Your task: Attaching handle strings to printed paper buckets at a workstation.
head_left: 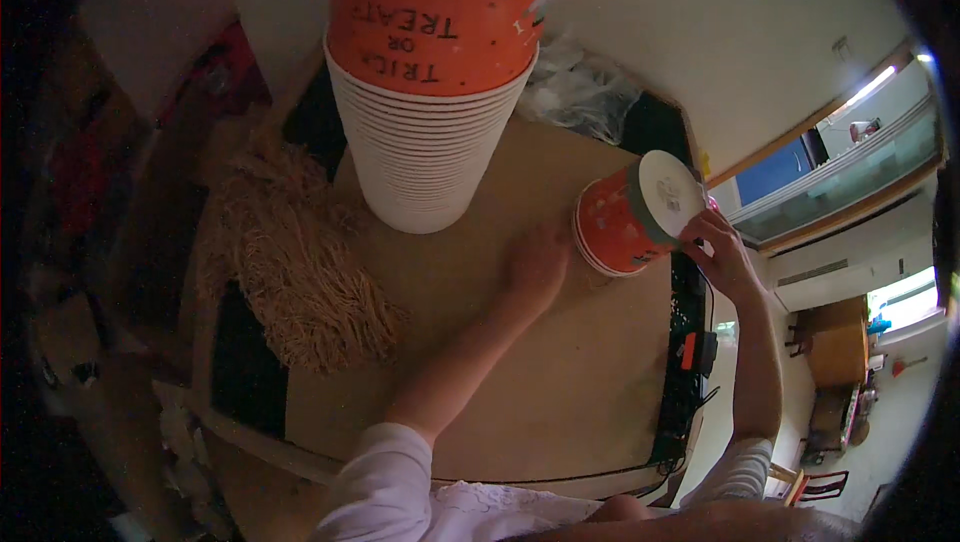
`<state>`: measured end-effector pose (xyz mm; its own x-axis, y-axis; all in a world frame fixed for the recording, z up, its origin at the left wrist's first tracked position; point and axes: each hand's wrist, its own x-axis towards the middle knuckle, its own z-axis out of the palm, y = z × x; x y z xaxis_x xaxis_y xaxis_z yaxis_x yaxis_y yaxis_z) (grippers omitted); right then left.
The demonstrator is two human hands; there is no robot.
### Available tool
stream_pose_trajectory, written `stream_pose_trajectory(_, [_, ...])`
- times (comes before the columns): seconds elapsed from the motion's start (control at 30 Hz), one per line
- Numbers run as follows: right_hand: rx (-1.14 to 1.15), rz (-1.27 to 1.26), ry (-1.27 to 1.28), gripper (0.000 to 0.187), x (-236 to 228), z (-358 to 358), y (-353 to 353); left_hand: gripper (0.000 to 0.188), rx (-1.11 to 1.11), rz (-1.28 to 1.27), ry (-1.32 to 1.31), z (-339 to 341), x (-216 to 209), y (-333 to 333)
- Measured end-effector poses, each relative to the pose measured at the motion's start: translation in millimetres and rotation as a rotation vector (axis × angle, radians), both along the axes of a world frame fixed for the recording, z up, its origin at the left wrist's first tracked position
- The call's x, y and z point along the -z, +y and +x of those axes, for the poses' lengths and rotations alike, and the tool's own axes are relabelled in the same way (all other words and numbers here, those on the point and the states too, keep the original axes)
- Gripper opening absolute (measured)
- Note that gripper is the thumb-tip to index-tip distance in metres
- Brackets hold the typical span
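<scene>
A small orange printed paper bucket [622, 227] is tipped on the right part of the brown board, its pale round base turned up toward the right. More than one white rim shows at its lower left end. My right hand [718, 250] grips the bucket by its base edge, thumb and fingers pinched there. Close to the rim on the left is my left hand [540, 264], smeared by motion, so its fingers cannot be made out. Beyond stands a tall stack of nested paper buckets [425, 147], white rims in layers under an orange printed body.
A heap of tan stringy twine [300, 262] lies on the left of the board [560, 392]. Crumpled clear plastic [580, 92] sits at the back. A black and orange device [697, 352] with cables is at the right table edge. A window opening [830, 152] is farther right.
</scene>
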<state>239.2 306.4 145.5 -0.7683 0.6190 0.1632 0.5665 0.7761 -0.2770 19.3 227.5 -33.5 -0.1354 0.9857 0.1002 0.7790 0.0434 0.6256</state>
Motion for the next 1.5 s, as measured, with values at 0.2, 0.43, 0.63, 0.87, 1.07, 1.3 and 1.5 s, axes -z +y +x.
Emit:
stream_pose_trajectory(0.2, [-0.007,-0.007,-0.001,0.012,-2.0,-2.8,-2.6,0.029,0.171,0.002,0.114,-5.8,-17.4,-2.7])
stream_pose_trajectory(0.43, [0.005,-0.053,0.035,0.014,-3.5,0.9,-3.0,0.023,0.186,0.492,0.218,23.8,6.5,-6.5])
stream_pose_trajectory(0.63, [-0.052,0.051,0.032,0.014,4.3,7.7,7.7,0.027,0.215,0.178,-0.277,40.6,40.9,3.0])
stream_pose_trajectory(0.87, [-0.128,0.06,0.156,0.01,17.7,24.4,16.8,0.037,0.4,0.433,0.232,45.0,24.4,-7.4])
stream_pose_trajectory(1.07, [-0.147,0.068,0.171,0.009,27.3,25.5,20.0,0.05,0.417,0.199,0.325,46.2,11.8,-11.1])
stream_pose_trajectory(1.3, [-0.167,0.125,0.125,0.006,25.0,22.8,18.9,0.045,0.396,0.397,0.482,42.7,10.8,-13.8])
stream_pose_trajectory(1.5, [-0.149,0.132,0.115,0.007,24.6,29.0,23.5,0.043,0.383,0.411,0.579,49.0,-0.1,-15.0])
